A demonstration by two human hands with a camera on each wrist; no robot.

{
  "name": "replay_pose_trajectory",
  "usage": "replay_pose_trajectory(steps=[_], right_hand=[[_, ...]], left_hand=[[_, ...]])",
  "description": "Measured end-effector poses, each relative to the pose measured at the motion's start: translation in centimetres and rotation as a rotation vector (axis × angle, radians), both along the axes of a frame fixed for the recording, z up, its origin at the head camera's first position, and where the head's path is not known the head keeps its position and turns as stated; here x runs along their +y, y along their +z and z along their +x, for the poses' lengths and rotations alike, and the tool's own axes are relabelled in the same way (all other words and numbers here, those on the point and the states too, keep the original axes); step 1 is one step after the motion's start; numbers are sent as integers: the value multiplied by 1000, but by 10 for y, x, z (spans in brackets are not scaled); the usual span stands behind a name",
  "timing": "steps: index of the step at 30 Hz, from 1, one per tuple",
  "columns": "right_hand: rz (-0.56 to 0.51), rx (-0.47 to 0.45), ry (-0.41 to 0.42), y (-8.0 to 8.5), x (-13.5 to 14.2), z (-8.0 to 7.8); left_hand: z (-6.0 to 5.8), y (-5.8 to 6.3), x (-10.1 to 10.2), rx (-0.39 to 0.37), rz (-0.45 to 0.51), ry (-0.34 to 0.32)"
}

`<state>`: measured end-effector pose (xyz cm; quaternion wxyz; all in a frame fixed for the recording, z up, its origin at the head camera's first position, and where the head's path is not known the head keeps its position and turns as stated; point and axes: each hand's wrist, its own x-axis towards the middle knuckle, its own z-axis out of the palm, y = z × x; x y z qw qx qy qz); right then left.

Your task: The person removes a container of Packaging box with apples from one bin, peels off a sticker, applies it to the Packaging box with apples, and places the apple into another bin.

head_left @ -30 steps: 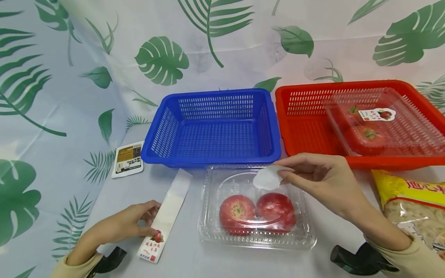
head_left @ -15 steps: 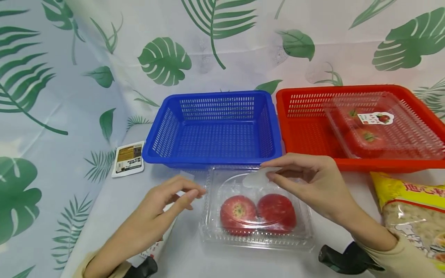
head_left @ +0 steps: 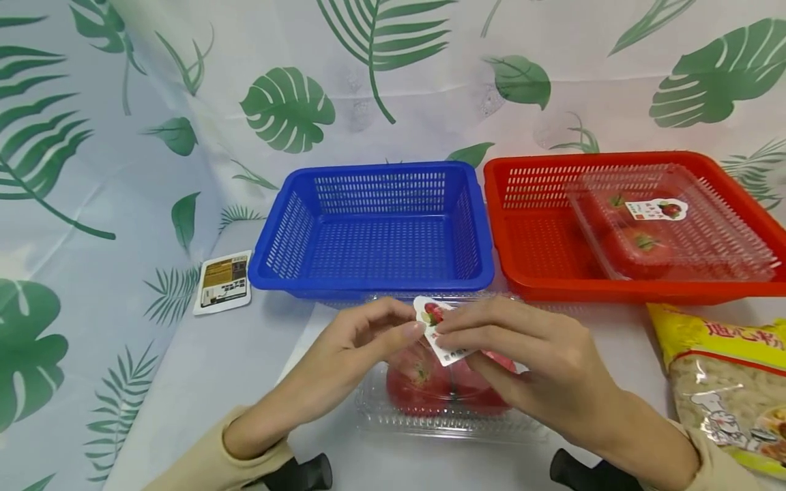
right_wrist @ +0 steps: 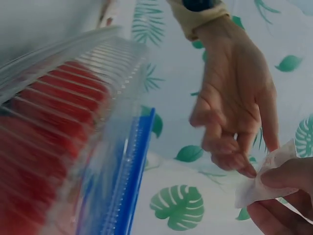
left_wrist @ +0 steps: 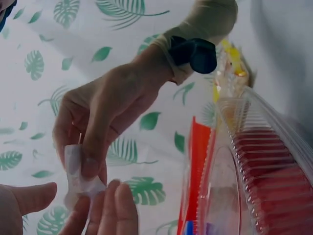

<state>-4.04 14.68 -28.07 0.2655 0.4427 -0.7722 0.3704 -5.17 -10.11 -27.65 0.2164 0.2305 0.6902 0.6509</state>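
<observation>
In the head view, my right hand (head_left: 546,361) pinches a small white sticker (head_left: 431,315) printed with a red apple, between thumb and fingers. My left hand (head_left: 346,361) is at the sticker's left edge. In the left wrist view its thumb (left_wrist: 40,197) stands apart from the sticker while its fingertips (left_wrist: 113,188) lie against the lower edge. Both hands are above a closed clear plastic clamshell box (head_left: 454,428). Red apples (head_left: 414,389) show through its lid, partly covered by the hands. A white label strip (head_left: 310,334) lies on the table, mostly hidden behind my left forearm.
Behind the box are a blue basket (head_left: 381,281) and a red basket (head_left: 552,290), which holds a labelled clear box (head_left: 706,239) of red fruit. A yellow-topped bag of pasta (head_left: 724,382) lies at right, a flat printed packet (head_left: 224,281) at left.
My left hand has left the label strip and moved right to the sticker. My right hand has shifted slightly left, turning the sticker so its printed side faces the head camera.
</observation>
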Motion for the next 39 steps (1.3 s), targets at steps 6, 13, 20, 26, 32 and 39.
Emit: replay_pose_trajectory(steps=[6, 13, 20, 26, 32, 39], right_hand=[[33, 120, -5, -4, -2, -1], [-23, -16, 113, -10, -2, 0], [-98, -464, -52, -23, 4, 1], [-145, -686, 11, -39, 9, -3], [-123, -742, 35, -47, 11, -6], [-105, -662, 41, -53, 9, -7]], left_hand=[[-7, -5, 11, 19, -34, 90], [-12, -20, 12, 148, -122, 206], [-11, -29, 14, 178, -184, 117], [-13, -33, 18, 162, -236, 98], [-16, -41, 21, 98, -199, 76], [-18, -45, 24, 152, -211, 75]])
